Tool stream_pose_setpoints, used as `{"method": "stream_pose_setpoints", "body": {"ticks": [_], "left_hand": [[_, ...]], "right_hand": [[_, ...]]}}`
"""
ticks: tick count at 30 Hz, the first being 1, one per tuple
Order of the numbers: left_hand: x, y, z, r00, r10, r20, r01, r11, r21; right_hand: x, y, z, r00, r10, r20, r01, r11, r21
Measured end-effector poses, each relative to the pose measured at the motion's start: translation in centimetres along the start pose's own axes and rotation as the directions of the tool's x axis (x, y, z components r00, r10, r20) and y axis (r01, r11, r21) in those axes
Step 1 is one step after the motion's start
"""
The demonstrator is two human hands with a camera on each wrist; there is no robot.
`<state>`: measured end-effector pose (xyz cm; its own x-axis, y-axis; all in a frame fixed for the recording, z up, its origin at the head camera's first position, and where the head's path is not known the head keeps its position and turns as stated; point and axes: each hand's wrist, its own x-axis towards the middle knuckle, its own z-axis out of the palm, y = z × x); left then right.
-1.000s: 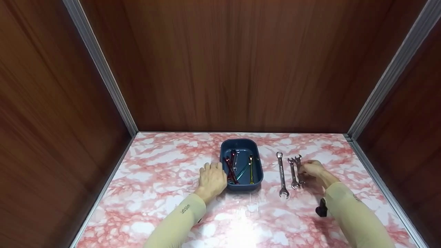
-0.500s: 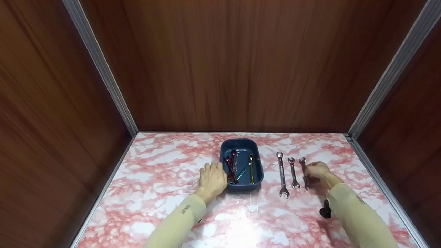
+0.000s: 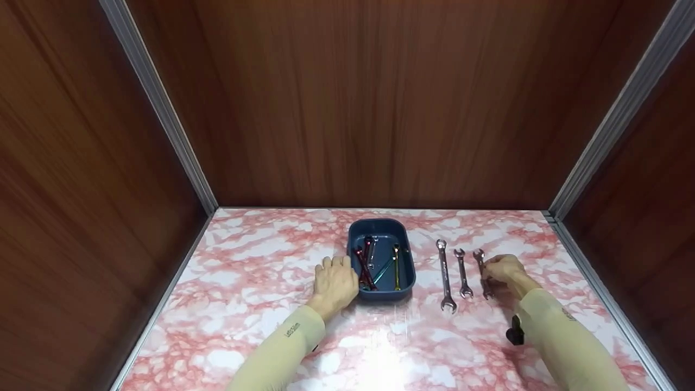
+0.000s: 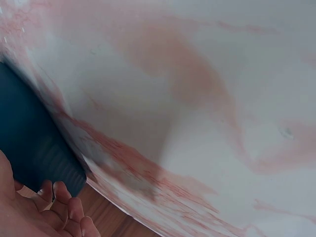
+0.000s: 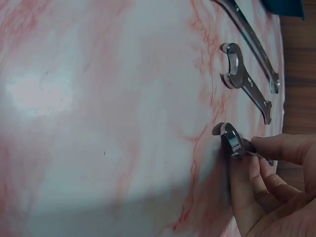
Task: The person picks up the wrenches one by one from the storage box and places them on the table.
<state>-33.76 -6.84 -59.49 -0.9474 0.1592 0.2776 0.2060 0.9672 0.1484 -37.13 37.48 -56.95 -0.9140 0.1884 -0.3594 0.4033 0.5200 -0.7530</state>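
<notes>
One wrench (image 5: 234,143) sits between right-hand fingers (image 5: 243,190), apparently pinched.

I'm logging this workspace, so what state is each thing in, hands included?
Box: upright on the table, open-topped
Tools inside: loose, at different angles
Long wrench: lying on the table
Middle wrench: lying on the table
Rightmost wrench: pinched; contact with table unclear
Right hand: pinching that wrench
Left hand: at the box's left side, grip unclear
</notes>
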Motion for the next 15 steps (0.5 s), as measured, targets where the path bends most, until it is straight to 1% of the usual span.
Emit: {"method": "stream_pose_setpoints", "body": {"ticks": [2,4,9,15], "left_hand": [[-0.01,0.00,0.02,1.000,0.003,-0.012,-0.003,1.000,0.004],[-0.01,0.00,0.07,1.000,0.004,-0.023,-0.004,1.000,0.007],[-0.06,0.05,0.06,1.000,0.001,-0.016,-0.001,1.000,0.006],[-0.06,0.05,-0.04,1.000,-0.004,-0.001,0.004,1.000,0.002]], "right_hand": [[-0.06,0.00,-0.11,1.000,0.005,-0.011,-0.005,1.000,-0.022],[-0.09,0.01,-0.19,1.000,0.012,-0.008,-0.012,1.000,-0.021],[-0.10,0.06,-0.22,0.999,0.033,0.000,-0.033,0.999,-0.019],[-0.13,0.04,-0.19,0.999,0.037,-0.019,-0.039,0.998,-0.058]]}}
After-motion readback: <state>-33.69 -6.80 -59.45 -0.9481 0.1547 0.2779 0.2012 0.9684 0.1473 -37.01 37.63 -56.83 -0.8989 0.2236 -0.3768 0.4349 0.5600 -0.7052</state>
